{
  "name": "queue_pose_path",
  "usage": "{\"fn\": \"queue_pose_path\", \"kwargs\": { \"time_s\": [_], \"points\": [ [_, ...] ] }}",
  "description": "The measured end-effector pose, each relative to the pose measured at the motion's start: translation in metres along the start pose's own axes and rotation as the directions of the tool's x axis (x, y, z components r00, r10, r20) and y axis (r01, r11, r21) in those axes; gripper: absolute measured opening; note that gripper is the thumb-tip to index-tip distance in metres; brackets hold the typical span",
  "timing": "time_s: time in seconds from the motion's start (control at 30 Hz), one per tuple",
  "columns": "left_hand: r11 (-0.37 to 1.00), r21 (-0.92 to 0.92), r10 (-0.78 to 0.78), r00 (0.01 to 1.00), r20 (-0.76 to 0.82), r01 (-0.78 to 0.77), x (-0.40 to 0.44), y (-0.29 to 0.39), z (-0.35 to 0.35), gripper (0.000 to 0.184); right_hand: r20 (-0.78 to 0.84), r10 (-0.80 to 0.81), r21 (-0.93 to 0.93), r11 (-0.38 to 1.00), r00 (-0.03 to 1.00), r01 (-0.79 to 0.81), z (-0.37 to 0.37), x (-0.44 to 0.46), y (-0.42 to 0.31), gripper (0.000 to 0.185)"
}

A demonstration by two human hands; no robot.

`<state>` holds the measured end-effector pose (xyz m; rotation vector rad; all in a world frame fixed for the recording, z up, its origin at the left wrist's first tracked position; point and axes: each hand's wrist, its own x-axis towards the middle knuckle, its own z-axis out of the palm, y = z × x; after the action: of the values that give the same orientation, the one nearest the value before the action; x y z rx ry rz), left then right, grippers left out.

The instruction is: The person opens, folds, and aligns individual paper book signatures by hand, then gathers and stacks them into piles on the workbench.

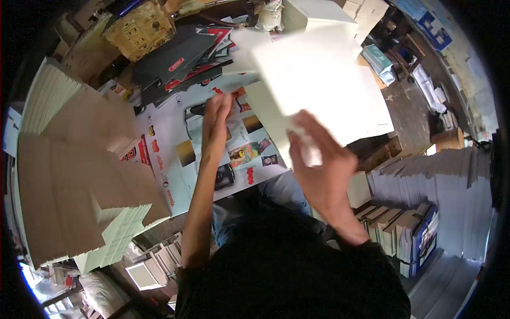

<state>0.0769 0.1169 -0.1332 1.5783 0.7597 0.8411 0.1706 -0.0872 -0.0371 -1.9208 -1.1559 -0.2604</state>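
My left hand (217,114) is held edge-on above a printed sheet (199,143) with pictures and red logos. Its fingers are stretched out and hold nothing visible. A blurred white sheet of paper (316,72) is lifted over a pile of blank white paper (369,114) on the right. At the sheet's near edge is my right hand (324,170), thumb and fingers bent together in a pinch on it. Motion smears the fingertips, so the exact grip is partly unclear.
Dark grey and red printed covers (180,58) lie heaped at the back left, near a stained yellow box (141,29). Tall stacks of brown-covered paper (64,186) stand on the left. More paper stacks (441,186) and bound books (406,234) are at the right.
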Motion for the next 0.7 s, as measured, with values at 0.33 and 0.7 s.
{"fn": "queue_pose_path", "kwargs": {
  "time_s": [0.33, 0.7],
  "points": [
    [0.986, 0.163, -0.067, 0.970, 0.233, 0.029, 0.064, -0.013, 0.053, 0.068, -0.080, 0.428, 0.045, 0.904, 0.900, -0.426, -0.023, -0.025, 0.065, 0.029],
    [0.965, 0.246, -0.008, 0.927, 0.375, -0.091, 0.024, -0.008, 0.029, 0.045, 0.720, 0.522, 0.265, 0.401, 0.457, -0.877, 0.015, -0.107, 0.156, 0.110]
  ]
}}
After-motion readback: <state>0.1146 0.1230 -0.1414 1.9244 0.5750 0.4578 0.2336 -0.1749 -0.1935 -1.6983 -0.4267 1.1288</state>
